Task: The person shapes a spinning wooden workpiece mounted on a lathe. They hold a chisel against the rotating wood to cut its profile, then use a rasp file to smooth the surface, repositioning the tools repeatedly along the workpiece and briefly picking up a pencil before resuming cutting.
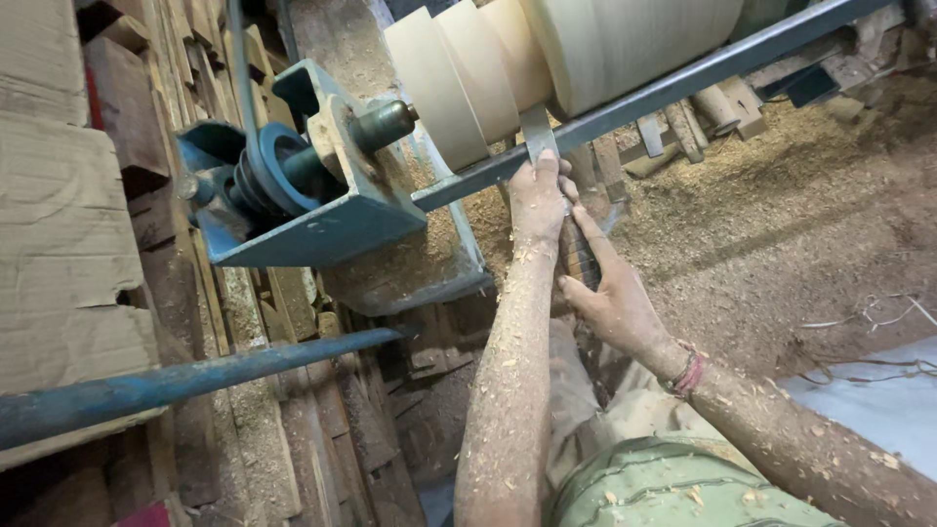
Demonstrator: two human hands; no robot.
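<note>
Head view shows your left hand pinning the chisel blade onto the rail, grip clamped, while your right hand wraps the handle low, steadying its edge against the pale wood on the lathe.

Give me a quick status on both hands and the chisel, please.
Left hand pressing chisel onto rest bar. Right hand gripping handle. Blade at pale wood workpiece. Nothing obstructing.

woodturning workshop: lathe, spinning wood blank, sawdust floor, stacked timber.
</note>
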